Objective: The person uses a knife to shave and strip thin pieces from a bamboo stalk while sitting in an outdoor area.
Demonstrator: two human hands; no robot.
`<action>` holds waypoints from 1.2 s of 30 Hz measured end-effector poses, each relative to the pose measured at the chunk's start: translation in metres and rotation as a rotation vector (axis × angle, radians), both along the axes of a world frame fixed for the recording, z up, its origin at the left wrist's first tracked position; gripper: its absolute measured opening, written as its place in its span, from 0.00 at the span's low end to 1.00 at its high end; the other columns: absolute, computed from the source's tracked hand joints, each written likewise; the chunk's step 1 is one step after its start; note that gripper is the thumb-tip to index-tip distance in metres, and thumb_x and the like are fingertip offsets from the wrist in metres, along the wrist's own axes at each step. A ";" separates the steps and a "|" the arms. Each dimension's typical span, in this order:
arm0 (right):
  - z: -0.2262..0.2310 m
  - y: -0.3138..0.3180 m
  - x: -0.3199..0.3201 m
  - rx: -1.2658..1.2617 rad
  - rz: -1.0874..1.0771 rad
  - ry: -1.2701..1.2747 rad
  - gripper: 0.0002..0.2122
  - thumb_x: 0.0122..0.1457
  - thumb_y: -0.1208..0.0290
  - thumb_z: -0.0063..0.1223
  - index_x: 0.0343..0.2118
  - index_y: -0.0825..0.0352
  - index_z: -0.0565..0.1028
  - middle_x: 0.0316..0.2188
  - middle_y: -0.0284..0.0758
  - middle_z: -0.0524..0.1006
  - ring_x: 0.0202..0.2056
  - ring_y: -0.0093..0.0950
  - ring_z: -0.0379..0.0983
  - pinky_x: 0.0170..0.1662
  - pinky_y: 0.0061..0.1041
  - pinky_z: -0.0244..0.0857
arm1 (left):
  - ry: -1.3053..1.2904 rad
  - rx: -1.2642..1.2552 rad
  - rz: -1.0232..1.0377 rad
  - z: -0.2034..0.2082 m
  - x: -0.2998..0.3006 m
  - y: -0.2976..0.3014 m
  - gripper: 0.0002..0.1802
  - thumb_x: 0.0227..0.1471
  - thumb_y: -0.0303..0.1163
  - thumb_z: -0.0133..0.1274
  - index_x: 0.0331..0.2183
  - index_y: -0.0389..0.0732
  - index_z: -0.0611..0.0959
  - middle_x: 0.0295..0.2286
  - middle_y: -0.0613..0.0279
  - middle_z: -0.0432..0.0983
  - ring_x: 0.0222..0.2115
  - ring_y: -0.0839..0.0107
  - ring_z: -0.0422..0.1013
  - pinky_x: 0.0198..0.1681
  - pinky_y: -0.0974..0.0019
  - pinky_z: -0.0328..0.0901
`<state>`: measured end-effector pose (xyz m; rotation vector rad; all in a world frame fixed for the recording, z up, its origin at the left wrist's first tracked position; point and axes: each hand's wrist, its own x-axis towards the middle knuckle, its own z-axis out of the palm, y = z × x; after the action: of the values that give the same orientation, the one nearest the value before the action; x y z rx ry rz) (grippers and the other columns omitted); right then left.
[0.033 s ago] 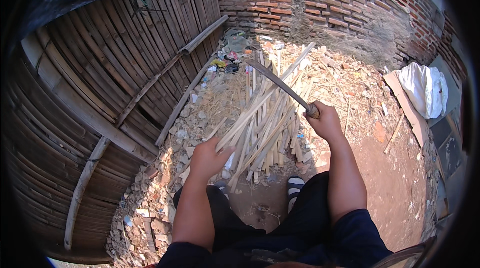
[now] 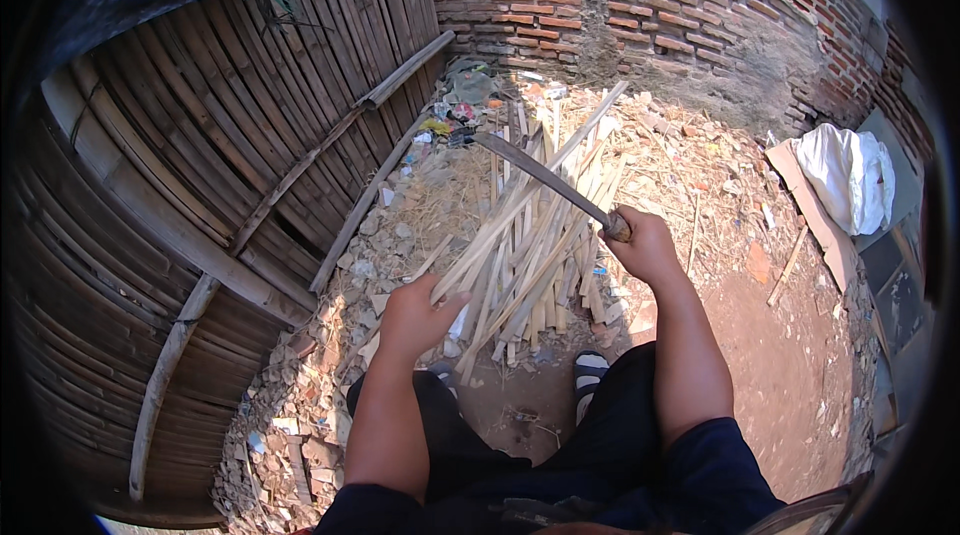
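Observation:
My left hand [image 2: 418,313] grips the near end of a long pale bamboo strip [image 2: 530,197], which slants up and to the right over the pile. My right hand [image 2: 648,247] is closed on the wooden handle of a long dark machete [image 2: 545,178]. Its blade points up and left and crosses above the strip. Under both hands lies a pile of split bamboo strips [image 2: 545,275] on the dirt. My knees in dark trousers and a striped sandal [image 2: 590,367] are below the pile.
A slatted bamboo wall [image 2: 200,155] curves along the left, with rubble and litter [image 2: 300,415] at its foot. A brick wall [image 2: 650,5] closes the back. A white cloth [image 2: 850,175] lies on a board [image 2: 815,220] at the right. Bare reddish earth [image 2: 790,355] lies right of my leg.

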<state>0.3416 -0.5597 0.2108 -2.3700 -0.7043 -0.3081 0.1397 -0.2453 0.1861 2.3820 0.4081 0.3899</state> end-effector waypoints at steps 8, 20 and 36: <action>0.003 0.021 -0.022 -0.228 0.240 -0.103 0.08 0.53 0.65 0.67 0.32 0.61 0.79 0.25 0.42 0.81 0.31 0.48 0.80 0.36 0.46 0.74 | -0.067 0.025 -0.023 -0.010 0.002 0.004 0.28 0.52 0.52 0.70 0.38 0.34 0.88 0.25 0.44 0.82 0.27 0.47 0.81 0.34 0.51 0.73; 0.000 0.012 -0.018 -0.089 0.109 -0.037 0.10 0.54 0.65 0.70 0.34 0.64 0.80 0.25 0.45 0.80 0.30 0.47 0.79 0.35 0.42 0.71 | 0.001 -0.033 -0.001 -0.001 0.002 -0.004 0.25 0.52 0.50 0.71 0.38 0.35 0.88 0.25 0.48 0.82 0.27 0.55 0.81 0.34 0.55 0.73; -0.001 0.003 0.003 0.089 -0.089 0.114 0.13 0.56 0.61 0.70 0.38 0.65 0.82 0.29 0.45 0.83 0.34 0.48 0.81 0.39 0.44 0.73 | -0.001 0.057 -0.012 -0.007 -0.001 0.005 0.31 0.53 0.58 0.67 0.41 0.37 0.88 0.28 0.45 0.84 0.33 0.45 0.82 0.38 0.49 0.74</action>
<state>0.3445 -0.5565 0.2100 -2.3179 -0.5224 -0.2344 0.1392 -0.2399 0.1793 2.4388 0.3864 0.4025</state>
